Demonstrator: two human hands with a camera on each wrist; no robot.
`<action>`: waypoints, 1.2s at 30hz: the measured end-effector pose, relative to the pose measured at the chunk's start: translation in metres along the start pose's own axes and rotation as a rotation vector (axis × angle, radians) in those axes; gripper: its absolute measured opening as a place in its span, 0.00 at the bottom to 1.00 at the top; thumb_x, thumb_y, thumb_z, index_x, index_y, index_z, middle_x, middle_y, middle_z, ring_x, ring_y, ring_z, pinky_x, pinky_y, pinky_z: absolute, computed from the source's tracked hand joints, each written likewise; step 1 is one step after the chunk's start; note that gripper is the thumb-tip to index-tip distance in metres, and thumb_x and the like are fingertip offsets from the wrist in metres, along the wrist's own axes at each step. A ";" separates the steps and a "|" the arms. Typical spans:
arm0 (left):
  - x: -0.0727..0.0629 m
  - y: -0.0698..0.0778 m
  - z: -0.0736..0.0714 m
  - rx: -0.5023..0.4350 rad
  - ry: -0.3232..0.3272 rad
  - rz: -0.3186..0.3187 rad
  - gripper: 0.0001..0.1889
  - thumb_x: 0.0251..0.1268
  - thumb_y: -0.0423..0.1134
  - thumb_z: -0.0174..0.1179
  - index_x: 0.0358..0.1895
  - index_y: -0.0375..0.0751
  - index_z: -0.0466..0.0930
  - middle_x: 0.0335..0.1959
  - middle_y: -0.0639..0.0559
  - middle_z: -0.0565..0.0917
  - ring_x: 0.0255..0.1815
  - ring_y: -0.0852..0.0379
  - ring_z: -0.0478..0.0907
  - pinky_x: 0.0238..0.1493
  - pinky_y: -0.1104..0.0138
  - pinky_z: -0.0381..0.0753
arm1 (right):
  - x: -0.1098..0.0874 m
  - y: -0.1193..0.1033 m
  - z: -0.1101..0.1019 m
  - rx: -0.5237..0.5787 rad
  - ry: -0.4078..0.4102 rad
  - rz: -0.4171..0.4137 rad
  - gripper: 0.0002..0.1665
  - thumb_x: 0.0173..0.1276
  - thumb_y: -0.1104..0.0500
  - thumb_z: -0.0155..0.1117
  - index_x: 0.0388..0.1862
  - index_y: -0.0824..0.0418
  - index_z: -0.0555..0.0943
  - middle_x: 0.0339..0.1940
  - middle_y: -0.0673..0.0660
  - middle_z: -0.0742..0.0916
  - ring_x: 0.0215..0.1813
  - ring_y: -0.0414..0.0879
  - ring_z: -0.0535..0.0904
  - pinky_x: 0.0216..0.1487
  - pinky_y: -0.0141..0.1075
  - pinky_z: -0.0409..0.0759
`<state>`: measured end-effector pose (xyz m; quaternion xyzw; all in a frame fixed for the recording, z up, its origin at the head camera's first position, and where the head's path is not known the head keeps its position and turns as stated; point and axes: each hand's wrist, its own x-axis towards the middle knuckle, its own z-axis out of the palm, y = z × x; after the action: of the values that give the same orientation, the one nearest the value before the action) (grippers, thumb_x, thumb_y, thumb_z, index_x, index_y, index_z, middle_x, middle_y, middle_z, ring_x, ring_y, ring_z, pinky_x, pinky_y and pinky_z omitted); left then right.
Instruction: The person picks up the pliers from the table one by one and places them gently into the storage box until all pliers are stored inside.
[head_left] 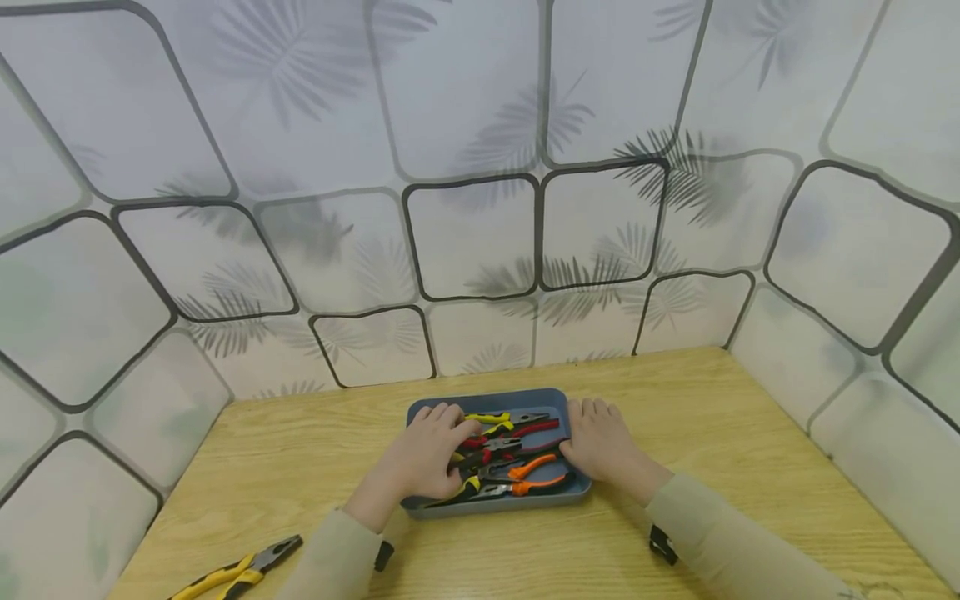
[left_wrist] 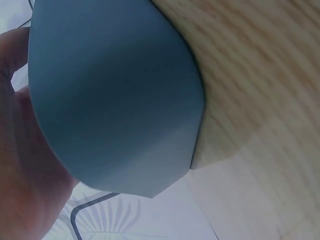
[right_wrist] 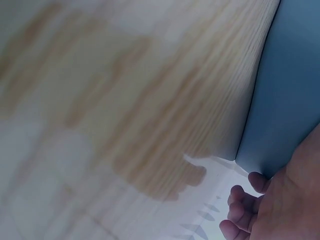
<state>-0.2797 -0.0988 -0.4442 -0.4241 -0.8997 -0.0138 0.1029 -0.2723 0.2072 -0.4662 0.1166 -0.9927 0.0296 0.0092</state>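
A blue-grey tray (head_left: 495, 510) sits on the wooden table with several pliers piled inside. My left hand (head_left: 427, 450) reaches over its left side, thumb and fingers down among the handles; what its fingertips hold is hidden. The tray's outer wall (left_wrist: 115, 100) covers part of that hand in the left wrist view. At the opposite side, my right hand (head_left: 603, 437) holds the tray, thumb over the rim and fingers outside it. Orange-handled pliers (head_left: 538, 486) lie near the right front corner, with yellow-and-black needle-nose pliers (head_left: 517, 417) toward the back.
Apart from the tray, yellow-and-black pliers (head_left: 243, 573) lie at the table's front left. Patterned white panels (head_left: 480, 333) rise at the back and both sides. Wooden tabletop (head_left: 300, 467) extends around the tray.
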 end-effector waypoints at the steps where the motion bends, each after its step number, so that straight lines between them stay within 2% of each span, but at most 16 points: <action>1: 0.000 0.000 0.000 -0.004 0.000 -0.003 0.32 0.48 0.42 0.65 0.64 0.53 0.79 0.45 0.52 0.75 0.40 0.56 0.63 0.44 0.61 0.63 | 0.000 0.000 0.000 0.000 0.000 0.000 0.28 0.74 0.49 0.63 0.59 0.70 0.72 0.49 0.69 0.81 0.56 0.65 0.78 0.59 0.59 0.76; 8: -0.004 0.000 -0.004 -0.028 0.001 -0.020 0.32 0.48 0.41 0.65 0.64 0.54 0.80 0.46 0.51 0.76 0.41 0.55 0.65 0.47 0.58 0.67 | 0.000 0.001 0.002 0.008 0.015 -0.005 0.27 0.74 0.49 0.63 0.58 0.70 0.72 0.52 0.71 0.81 0.59 0.67 0.78 0.61 0.60 0.76; 18: -0.008 -0.001 -0.005 0.002 -0.007 -0.014 0.31 0.51 0.43 0.66 0.65 0.54 0.78 0.48 0.51 0.77 0.44 0.54 0.69 0.49 0.56 0.71 | 0.000 0.001 0.003 0.007 0.019 -0.008 0.25 0.74 0.50 0.62 0.56 0.69 0.72 0.51 0.71 0.81 0.57 0.67 0.78 0.60 0.60 0.76; 27: -0.013 0.000 -0.011 0.019 0.011 -0.009 0.30 0.51 0.44 0.67 0.64 0.53 0.80 0.47 0.51 0.77 0.44 0.53 0.68 0.49 0.57 0.69 | -0.001 -0.001 0.000 0.005 0.009 -0.007 0.27 0.74 0.49 0.63 0.58 0.70 0.72 0.52 0.71 0.81 0.58 0.67 0.78 0.59 0.60 0.76; 36: -0.016 0.001 -0.016 0.015 0.028 -0.005 0.29 0.50 0.42 0.66 0.62 0.52 0.81 0.47 0.51 0.77 0.44 0.53 0.68 0.51 0.55 0.71 | -0.001 0.000 0.001 0.013 0.011 0.000 0.26 0.74 0.50 0.63 0.58 0.70 0.72 0.51 0.71 0.81 0.58 0.67 0.78 0.59 0.60 0.76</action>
<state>-0.2662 -0.1124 -0.4316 -0.4209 -0.8993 -0.0133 0.1184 -0.2714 0.2072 -0.4668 0.1165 -0.9924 0.0369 0.0140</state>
